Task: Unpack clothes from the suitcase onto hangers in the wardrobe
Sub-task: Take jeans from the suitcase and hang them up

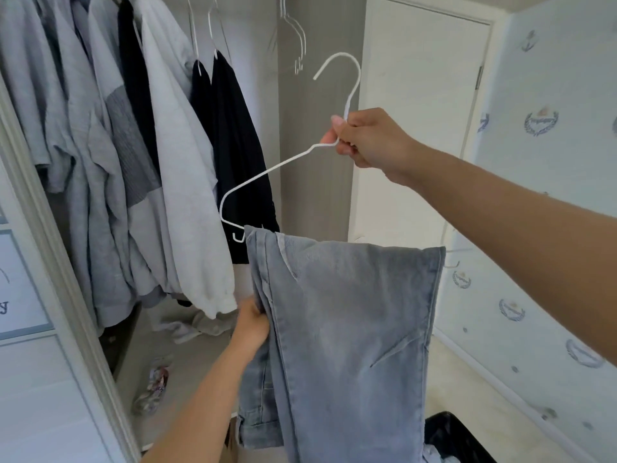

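Here the right hand (360, 142) pinches the hanger (273, 168) at its neck; the left hand (253, 324) seemingly grips the soft, weighty jeans (350, 312) draped over it.

held the hanger (267, 170) before the wardrobe (310, 195), right of the shirts (83, 145), jeans (350, 312) draped over its bar. gripped its neck in the right hand (367, 140), the jeans' left edge in the left hand (252, 324), above the suitcase (445, 431).
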